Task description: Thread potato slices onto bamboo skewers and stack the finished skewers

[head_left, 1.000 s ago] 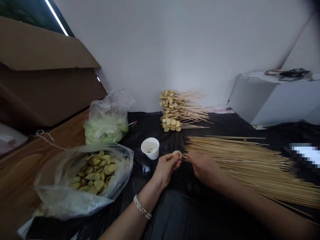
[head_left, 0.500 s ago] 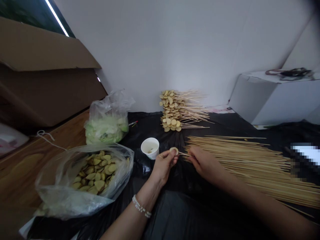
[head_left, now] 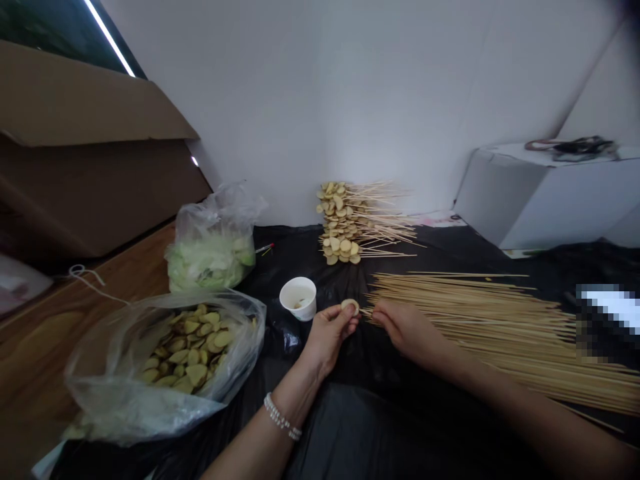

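Note:
Between the thumb and fingers of my left hand [head_left: 327,337] is a pale potato slice [head_left: 351,307]. My right hand [head_left: 407,331] is closed on a thin wooden skewer [head_left: 367,311], whose end meets the slice; how deep it goes in I cannot tell. Right beside and behind that hand lies a wide spread of bare skewers [head_left: 500,327]. Beyond both hands, a stack of skewered potato slices [head_left: 341,220] rests with its sticks pointing right. A white paper cup [head_left: 299,298] stands just left of my left fingers, with something small inside.
An open clear plastic bag [head_left: 100,380] holds many potato slices at the left. Behind it stands a bag of pale green pieces [head_left: 210,257]. A cardboard box [head_left: 95,187] is at far left, a white box [head_left: 530,193] at the right. Black plastic sheeting [head_left: 360,413] covers the work surface.
My right hand has moved slightly left, closer to my left hand, and less of the skewer shows between them. The view has shifted a little.

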A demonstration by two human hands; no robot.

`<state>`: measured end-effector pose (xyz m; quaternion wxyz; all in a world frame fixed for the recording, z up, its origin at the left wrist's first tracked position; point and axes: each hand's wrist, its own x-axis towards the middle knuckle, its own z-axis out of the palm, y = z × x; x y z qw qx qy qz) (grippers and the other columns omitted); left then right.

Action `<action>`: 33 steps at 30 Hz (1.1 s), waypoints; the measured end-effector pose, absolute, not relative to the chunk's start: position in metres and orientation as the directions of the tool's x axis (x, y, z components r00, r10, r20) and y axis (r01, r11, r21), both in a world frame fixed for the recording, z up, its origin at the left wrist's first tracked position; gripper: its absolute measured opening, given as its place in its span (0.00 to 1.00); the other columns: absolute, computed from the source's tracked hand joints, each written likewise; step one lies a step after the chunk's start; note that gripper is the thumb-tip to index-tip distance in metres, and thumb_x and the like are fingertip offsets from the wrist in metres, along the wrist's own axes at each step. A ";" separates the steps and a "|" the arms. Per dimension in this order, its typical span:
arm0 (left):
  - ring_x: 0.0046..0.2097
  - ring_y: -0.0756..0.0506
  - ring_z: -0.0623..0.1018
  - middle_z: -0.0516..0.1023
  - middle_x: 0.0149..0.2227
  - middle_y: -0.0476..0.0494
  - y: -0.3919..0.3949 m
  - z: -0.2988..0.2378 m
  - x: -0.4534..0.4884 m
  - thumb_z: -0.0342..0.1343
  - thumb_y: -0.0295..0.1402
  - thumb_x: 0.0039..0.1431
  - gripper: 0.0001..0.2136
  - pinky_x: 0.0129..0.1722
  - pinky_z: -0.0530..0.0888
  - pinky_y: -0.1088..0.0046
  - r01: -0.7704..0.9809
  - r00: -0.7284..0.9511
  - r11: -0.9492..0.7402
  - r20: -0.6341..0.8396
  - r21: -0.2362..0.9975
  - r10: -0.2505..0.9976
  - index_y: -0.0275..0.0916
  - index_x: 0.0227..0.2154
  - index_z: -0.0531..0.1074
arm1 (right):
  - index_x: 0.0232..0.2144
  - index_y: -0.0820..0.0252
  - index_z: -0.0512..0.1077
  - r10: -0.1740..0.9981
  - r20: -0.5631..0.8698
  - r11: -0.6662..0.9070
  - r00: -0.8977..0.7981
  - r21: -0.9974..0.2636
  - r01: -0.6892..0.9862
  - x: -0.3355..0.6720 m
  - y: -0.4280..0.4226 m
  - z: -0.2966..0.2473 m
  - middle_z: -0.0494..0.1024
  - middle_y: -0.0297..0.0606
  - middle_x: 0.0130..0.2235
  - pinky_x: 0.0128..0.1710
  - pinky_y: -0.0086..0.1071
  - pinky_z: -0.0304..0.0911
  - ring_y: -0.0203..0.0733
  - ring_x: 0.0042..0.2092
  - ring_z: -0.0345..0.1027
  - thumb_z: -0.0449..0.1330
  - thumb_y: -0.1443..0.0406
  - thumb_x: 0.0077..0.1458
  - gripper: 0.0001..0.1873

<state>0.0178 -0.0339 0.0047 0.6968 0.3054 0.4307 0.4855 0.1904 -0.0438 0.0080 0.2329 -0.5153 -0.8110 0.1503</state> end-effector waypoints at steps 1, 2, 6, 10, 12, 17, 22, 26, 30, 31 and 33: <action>0.26 0.57 0.72 0.77 0.27 0.45 -0.033 0.005 0.018 0.71 0.35 0.37 0.15 0.28 0.69 0.85 -0.416 0.152 0.334 -0.297 0.846 0.943 0.30 0.28 0.78 | 0.27 0.59 0.64 0.902 0.232 0.432 -0.364 -0.500 0.751 0.191 -0.044 0.009 0.71 0.35 0.27 0.31 0.29 0.52 0.37 0.30 0.63 0.46 0.66 0.63 0.13; 0.27 0.57 0.72 0.77 0.27 0.45 -0.032 0.005 0.018 0.71 0.35 0.37 0.15 0.28 0.69 0.85 -0.420 0.145 0.324 -0.290 0.848 0.946 0.30 0.28 0.78 | 0.28 0.59 0.64 0.898 0.244 0.439 -0.365 -0.510 0.739 0.191 -0.044 0.010 0.71 0.35 0.27 0.32 0.29 0.52 0.37 0.30 0.63 0.47 0.66 0.63 0.12; 0.26 0.58 0.71 0.77 0.27 0.45 -0.029 0.006 0.015 0.71 0.34 0.37 0.14 0.27 0.69 0.85 -0.453 0.091 0.286 -0.275 0.844 0.957 0.30 0.27 0.78 | 0.30 0.59 0.64 0.879 0.309 0.472 -0.363 -0.460 0.752 0.194 -0.045 0.011 0.72 0.36 0.30 0.32 0.29 0.53 0.38 0.32 0.63 0.50 0.65 0.61 0.08; 0.26 0.57 0.71 0.77 0.27 0.44 -0.029 0.008 0.013 0.71 0.34 0.36 0.15 0.26 0.69 0.85 -0.463 0.090 0.302 -0.295 0.834 0.951 0.30 0.27 0.78 | 0.30 0.60 0.65 0.870 0.326 0.468 -0.369 -0.314 0.826 0.194 -0.048 0.008 0.73 0.39 0.30 0.32 0.30 0.52 0.39 0.31 0.64 0.45 0.66 0.63 0.12; 0.27 0.57 0.72 0.78 0.28 0.43 -0.030 0.008 0.014 0.71 0.34 0.36 0.15 0.27 0.69 0.85 -0.453 0.101 0.319 -0.308 0.832 0.946 0.30 0.28 0.78 | 0.31 0.60 0.66 0.881 0.303 0.443 -0.364 -0.259 0.858 0.193 -0.049 0.006 0.74 0.40 0.30 0.31 0.31 0.50 0.39 0.30 0.65 0.44 0.65 0.64 0.14; 0.26 0.57 0.72 0.77 0.27 0.44 -0.035 0.006 0.017 0.71 0.35 0.37 0.15 0.28 0.69 0.84 -0.416 0.143 0.329 -0.296 0.848 0.944 0.30 0.28 0.78 | 0.30 0.61 0.68 0.907 0.217 0.415 -0.360 -0.325 0.849 0.190 -0.047 0.005 0.75 0.41 0.30 0.30 0.31 0.50 0.40 0.32 0.66 0.44 0.66 0.64 0.14; 0.26 0.56 0.72 0.77 0.27 0.44 -0.039 0.004 0.022 0.70 0.36 0.38 0.15 0.28 0.69 0.83 -0.361 0.186 0.349 -0.299 0.865 0.936 0.30 0.28 0.78 | 0.28 0.61 0.68 0.910 0.138 0.407 -0.390 -0.474 0.781 0.193 -0.044 0.011 0.75 0.38 0.28 0.31 0.29 0.51 0.38 0.30 0.66 0.46 0.68 0.62 0.14; 0.27 0.56 0.72 0.77 0.27 0.44 -0.035 0.005 0.021 0.71 0.37 0.37 0.16 0.27 0.69 0.84 -0.388 0.156 0.311 -0.271 0.867 0.950 0.31 0.28 0.78 | 0.28 0.60 0.68 0.905 0.187 0.425 -0.382 -0.457 0.781 0.193 -0.045 0.016 0.75 0.37 0.28 0.31 0.29 0.51 0.38 0.31 0.65 0.47 0.66 0.63 0.14; 0.27 0.56 0.72 0.77 0.28 0.44 -0.031 0.009 0.016 0.71 0.37 0.36 0.16 0.27 0.69 0.84 -0.421 0.097 0.282 -0.267 0.862 0.959 0.31 0.28 0.78 | 0.29 0.60 0.69 0.901 0.207 0.434 -0.382 -0.379 0.817 0.192 -0.047 0.017 0.76 0.37 0.29 0.30 0.30 0.50 0.38 0.30 0.66 0.47 0.66 0.63 0.14; 0.27 0.56 0.72 0.77 0.28 0.44 -0.031 0.009 0.015 0.71 0.36 0.36 0.16 0.27 0.69 0.84 -0.422 0.094 0.285 -0.271 0.861 0.958 0.31 0.28 0.78 | 0.29 0.60 0.69 0.902 0.208 0.430 -0.379 -0.353 0.831 0.192 -0.048 0.016 0.76 0.38 0.29 0.30 0.30 0.50 0.38 0.30 0.66 0.47 0.66 0.63 0.14; 0.27 0.56 0.72 0.77 0.28 0.44 -0.032 0.009 0.014 0.71 0.36 0.36 0.16 0.27 0.69 0.84 -0.422 0.100 0.299 -0.284 0.856 0.954 0.31 0.28 0.78 | 0.29 0.60 0.69 0.904 0.208 0.424 -0.374 -0.311 0.851 0.191 -0.049 0.015 0.76 0.38 0.29 0.30 0.30 0.49 0.38 0.31 0.66 0.46 0.66 0.63 0.15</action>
